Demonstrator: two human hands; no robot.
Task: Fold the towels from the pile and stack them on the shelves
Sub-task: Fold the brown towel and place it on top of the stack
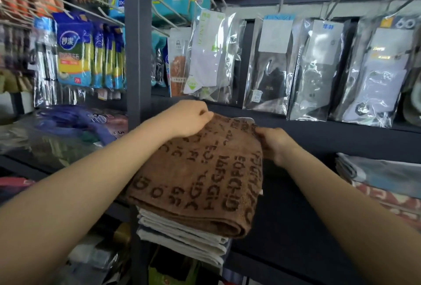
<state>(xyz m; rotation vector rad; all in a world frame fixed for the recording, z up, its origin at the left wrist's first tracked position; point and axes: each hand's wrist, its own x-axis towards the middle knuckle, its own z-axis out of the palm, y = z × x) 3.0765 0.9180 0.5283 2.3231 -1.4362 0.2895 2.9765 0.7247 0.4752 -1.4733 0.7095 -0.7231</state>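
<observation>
Now two hands [190, 118] [276, 144] grip one brown towel [198, 177] atop white towels [182, 237]

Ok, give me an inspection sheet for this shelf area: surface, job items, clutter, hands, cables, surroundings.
Surface: dark shelf, bare to the right of the stack.
Job's things: folded brown towel lies on top of a stack of pale folded towels.
Clutter: other folded fabrics at far right.
Hands: left hand rests on the towel's far edge; right hand in a grip on its far right corner.
Cables: nothing seen.
Surroundings: hanging packaged socks, sponge packs.
</observation>
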